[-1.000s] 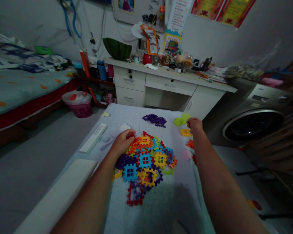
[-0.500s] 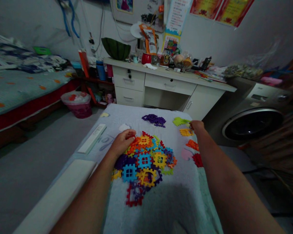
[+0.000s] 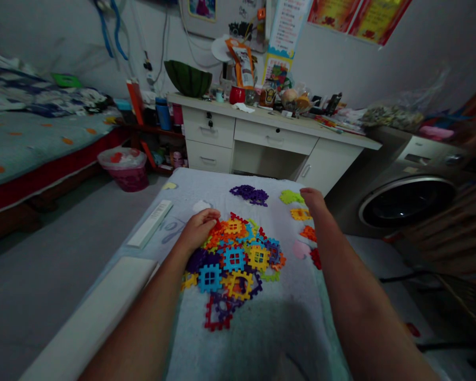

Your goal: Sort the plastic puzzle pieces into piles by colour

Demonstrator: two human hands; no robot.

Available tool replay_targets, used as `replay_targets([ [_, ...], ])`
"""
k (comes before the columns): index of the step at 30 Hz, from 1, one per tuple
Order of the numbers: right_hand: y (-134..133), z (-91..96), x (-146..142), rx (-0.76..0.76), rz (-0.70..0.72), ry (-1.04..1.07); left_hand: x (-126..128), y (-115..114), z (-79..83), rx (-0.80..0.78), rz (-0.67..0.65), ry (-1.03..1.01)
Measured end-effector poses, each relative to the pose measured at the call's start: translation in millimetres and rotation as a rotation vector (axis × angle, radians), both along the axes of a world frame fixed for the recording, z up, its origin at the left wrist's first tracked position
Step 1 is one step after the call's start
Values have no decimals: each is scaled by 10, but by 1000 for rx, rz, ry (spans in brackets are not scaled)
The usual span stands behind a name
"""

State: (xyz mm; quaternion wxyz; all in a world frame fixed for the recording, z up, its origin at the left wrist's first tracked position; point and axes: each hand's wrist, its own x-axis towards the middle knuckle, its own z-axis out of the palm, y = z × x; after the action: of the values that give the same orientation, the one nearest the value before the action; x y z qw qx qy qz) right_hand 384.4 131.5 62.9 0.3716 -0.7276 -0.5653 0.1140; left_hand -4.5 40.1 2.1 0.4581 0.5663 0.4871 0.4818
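Note:
A mixed heap of flat toothed plastic building pieces in blue, yellow, orange, red and purple lies on the cloth-covered table. My left hand is at the heap's far left edge, fingers and thumb curled around a red building piece, which shows only in part. At the far right, my right hand is over the edge of the lime green pieces. Its fingers are stretched out, with nothing visible in them. Nearest below it are sorted yellow pieces.
Purple pieces form a group at the back. Orange pieces and red pieces lie along the right edge. A long white box rests at the left. Beyond are a cluttered desk and a washing machine.
My right hand has let go of a lime green piece, which now lies with the other green ones, and its fingers have straightened. My left hand has barely moved.

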Motion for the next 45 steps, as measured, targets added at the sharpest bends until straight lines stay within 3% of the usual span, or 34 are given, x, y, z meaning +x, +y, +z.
replay_targets([
  [3,-91,61,-352,-19,107,219,-4,28,-37,1,17,-21],
  [6,-272,106,-777,-95,442,305,-8,43,-66,1,26,-39],
  [9,-450,105,-1151,-186,663,100,-5,37,-63,3,32,-51],
  [12,-542,51,-1408,-244,726,-154,-1,31,-51,4,33,-45],
  [16,-554,-65,-1575,-310,764,-269,3,27,-38,53,90,72],
  [22,-542,-142,-1593,-294,772,-207,8,-18,1,94,225,337],
  [27,-544,-77,-1516,-265,768,-62,8,-58,40,116,224,467],
  [33,-548,15,-1422,-234,787,-9,27,-75,79,80,119,425],
  [39,-617,252,-1292,-122,753,18,32,-81,99,72,22,315],
  [45,-830,416,-849,-103,641,-3,27,-85,108,77,12,355],
])
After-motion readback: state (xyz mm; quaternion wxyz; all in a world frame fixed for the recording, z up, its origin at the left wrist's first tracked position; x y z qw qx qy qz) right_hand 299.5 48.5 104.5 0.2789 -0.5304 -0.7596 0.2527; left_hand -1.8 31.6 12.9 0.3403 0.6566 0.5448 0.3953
